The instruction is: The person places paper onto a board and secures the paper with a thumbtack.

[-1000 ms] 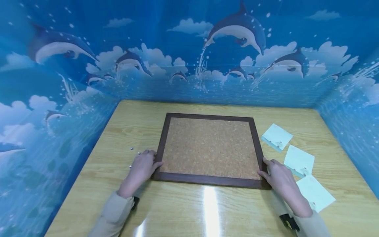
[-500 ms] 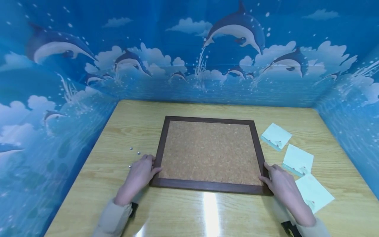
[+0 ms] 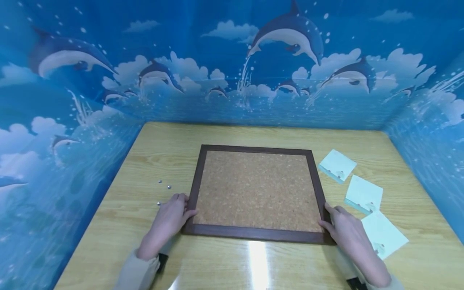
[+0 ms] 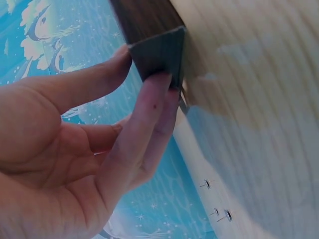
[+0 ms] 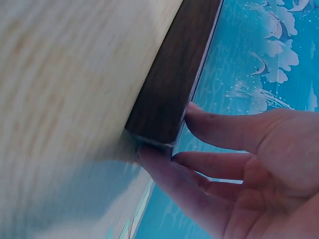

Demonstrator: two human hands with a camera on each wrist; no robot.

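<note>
We are finding the framed corkboard [image 3: 255, 189] lying on the surface [image 3: 217, 257] between both grips, its long axis running nine to three o'clock. The left grip [image 3: 167, 218] is pinching its eight-o'clock corner, the right grip [image 3: 347, 231] its four-o'clock corner, neither sitting nearer.

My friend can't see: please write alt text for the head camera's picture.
A person's left hand and right hand grip a dark-framed cork board near its front corners. On the wooden table, three pins lie left of the board and three pale paper squares right, before a dolphin backdrop.
</note>
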